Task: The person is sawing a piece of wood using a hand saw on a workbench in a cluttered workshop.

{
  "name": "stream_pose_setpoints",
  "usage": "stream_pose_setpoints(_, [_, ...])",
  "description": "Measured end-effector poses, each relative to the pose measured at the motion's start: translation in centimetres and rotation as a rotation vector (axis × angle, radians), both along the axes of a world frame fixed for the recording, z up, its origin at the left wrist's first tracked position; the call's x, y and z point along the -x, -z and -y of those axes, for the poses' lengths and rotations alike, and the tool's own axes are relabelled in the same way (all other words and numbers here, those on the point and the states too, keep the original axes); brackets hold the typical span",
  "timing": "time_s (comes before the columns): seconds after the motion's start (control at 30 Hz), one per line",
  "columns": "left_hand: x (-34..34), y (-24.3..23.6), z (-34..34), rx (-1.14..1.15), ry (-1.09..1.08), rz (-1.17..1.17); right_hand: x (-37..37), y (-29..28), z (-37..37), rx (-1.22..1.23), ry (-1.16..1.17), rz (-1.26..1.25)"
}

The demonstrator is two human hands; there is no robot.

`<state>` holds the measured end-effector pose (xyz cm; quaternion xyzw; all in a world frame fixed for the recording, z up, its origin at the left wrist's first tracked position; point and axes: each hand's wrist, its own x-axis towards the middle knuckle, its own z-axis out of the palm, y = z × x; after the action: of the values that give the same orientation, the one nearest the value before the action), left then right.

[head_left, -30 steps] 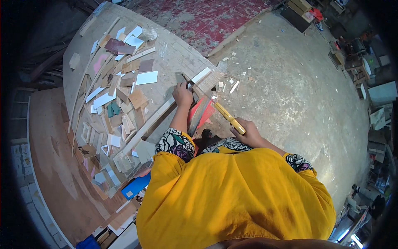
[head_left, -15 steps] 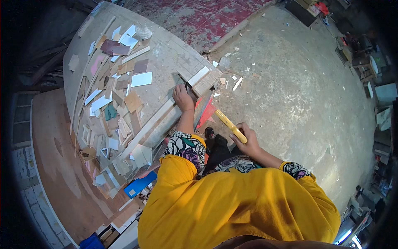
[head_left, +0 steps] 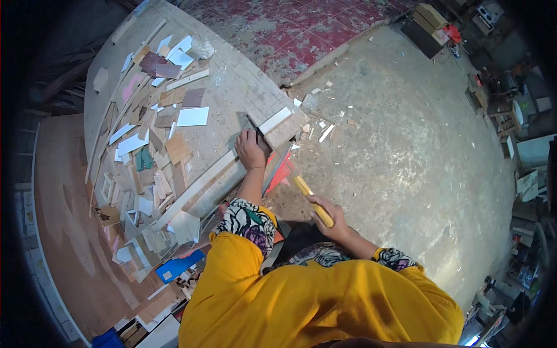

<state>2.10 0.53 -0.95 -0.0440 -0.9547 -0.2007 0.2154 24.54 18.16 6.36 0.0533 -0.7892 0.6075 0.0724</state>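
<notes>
My left hand [head_left: 250,149] is curled over a pale wooden strip [head_left: 200,187] along the worktable's edge. Under and beside its fingers is a dark tool with a thin flat blade, apparently a try square [head_left: 245,120]; the hand covers much of it. To the right, past the table edge, my right hand [head_left: 329,219] is wrapped round the yellow handle [head_left: 303,187] of a tool whose far end is too faint to make out. Between the hands, a red piece [head_left: 279,175] shows below the table corner.
Scraps of wood and white board [head_left: 192,116] cover the worktable [head_left: 223,87]. A blue box [head_left: 180,267] sits near its lower end. Offcuts [head_left: 326,133] lie on the concrete floor [head_left: 406,151]. Boxes [head_left: 426,29] and clutter line the right side.
My right hand has drawn back toward my body and slightly left, with the yellow-handled tool. The left hand keeps its place on the strip; the whole view has shifted a little.
</notes>
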Motion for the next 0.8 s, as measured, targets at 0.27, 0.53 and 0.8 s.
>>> stream_pose_setpoints(0.27, [0.2,-0.7,0.1,-0.01,0.01,-0.047,-0.5,1.6,0.7,0.01,0.007,-0.005])
stream_pose_setpoints(0.53, [-0.1,-0.6,0.1,-0.059,0.008,-0.008,0.7,1.5,1.2,0.015,-0.012,-0.022])
stream_pose_setpoints(0.8, [0.2,-0.9,0.5,-0.047,-0.001,-0.047,4.5,2.1,2.5,0.056,-0.044,0.003])
